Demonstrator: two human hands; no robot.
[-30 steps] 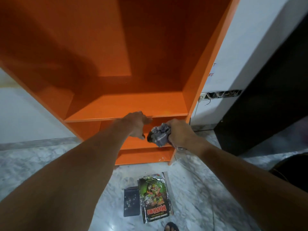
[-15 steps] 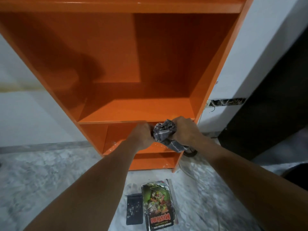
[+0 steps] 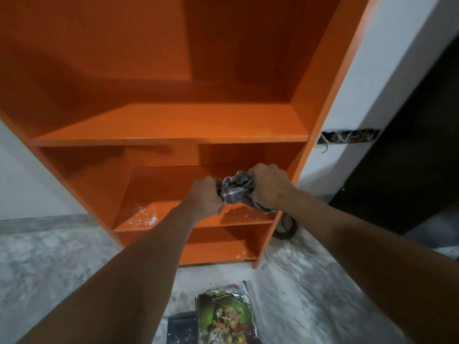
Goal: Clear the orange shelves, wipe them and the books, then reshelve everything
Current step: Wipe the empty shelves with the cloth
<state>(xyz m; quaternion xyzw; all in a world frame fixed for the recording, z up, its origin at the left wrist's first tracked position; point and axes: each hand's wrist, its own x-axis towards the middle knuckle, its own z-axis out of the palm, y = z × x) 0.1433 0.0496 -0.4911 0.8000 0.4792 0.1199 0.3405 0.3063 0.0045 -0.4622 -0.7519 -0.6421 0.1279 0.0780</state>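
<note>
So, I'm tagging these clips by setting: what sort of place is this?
Probably a room in a home, maybe unfinished: an orange bookshelf stands against a white wall, books lie on the marbled floor, and a wall opening shows loose wires.

Glossy orange shelves (image 3: 171, 125) — crumpled cloth (image 3: 237, 187)

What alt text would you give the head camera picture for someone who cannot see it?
A person's left hand and right hand grip a bunched grey cloth before an orange bookshelf; white dust speckles a lower shelf. Books lie on the marble floor below.
</note>
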